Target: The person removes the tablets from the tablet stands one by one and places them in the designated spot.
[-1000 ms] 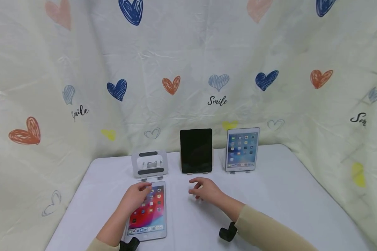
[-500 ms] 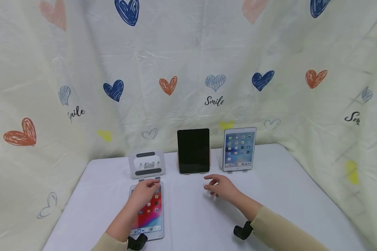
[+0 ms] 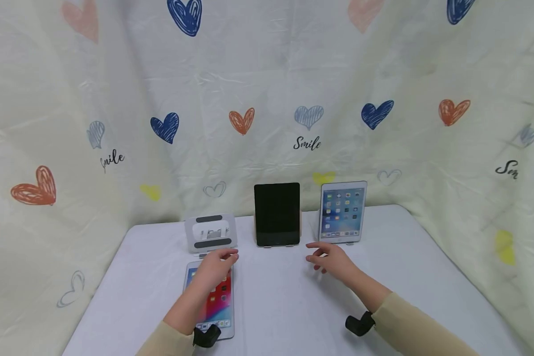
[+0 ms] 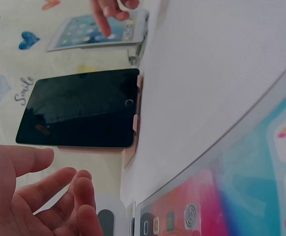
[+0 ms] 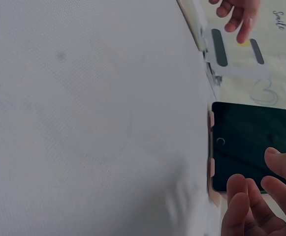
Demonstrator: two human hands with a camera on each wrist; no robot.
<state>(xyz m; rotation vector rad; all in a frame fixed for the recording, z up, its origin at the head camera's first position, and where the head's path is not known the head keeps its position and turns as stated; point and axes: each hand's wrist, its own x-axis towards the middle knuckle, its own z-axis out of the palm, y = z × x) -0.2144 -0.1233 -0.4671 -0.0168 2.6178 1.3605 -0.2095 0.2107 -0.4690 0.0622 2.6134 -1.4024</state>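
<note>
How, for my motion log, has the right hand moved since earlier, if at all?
Yes: the right hand moved rightward, past the black tablet.

The tabletop [image 3: 271,301] was plain white. Toward its back left corner, a pale grey stand [image 3: 213,233] bore dark grey pads [image 3: 213,244]; midway along the back edge, a black tablet [image 3: 277,214] had pink clips [image 4: 136,123]; toward the back right corner, a white-rimmed tablet [image 3: 342,212] showed blue. Nearer the front edge, a white-framed tablet [image 3: 224,301] blended red into blue. The cream backdrop [image 3: 262,69] carried navy, orange-red, yellow and pale blue hearts [image 3: 377,114].
</note>
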